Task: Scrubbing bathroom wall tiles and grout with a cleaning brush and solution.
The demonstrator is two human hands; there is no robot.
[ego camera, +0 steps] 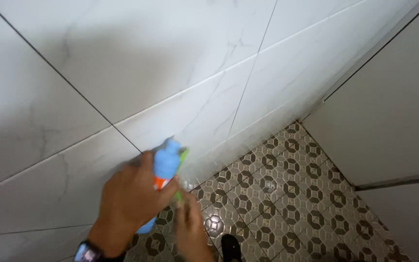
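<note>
My left hand [127, 206] grips a blue plastic bottle [165, 165] with an orange band, held close to the white marble-look wall tiles [122, 73]. A wristwatch [87, 252] sits on that wrist. My right hand [190, 225] is just below and right of the bottle, blurred, with its fingers pinched on a thin green piece [182, 157] that runs along the bottle's right side. What the green piece is cannot be made out.
The floor [292, 194] has small brown and cream patterned tiles. A plain white panel [389, 111] with a dark edge stands at the right, meeting the tiled wall in a corner. A dark shoe tip [231, 246] shows at the bottom.
</note>
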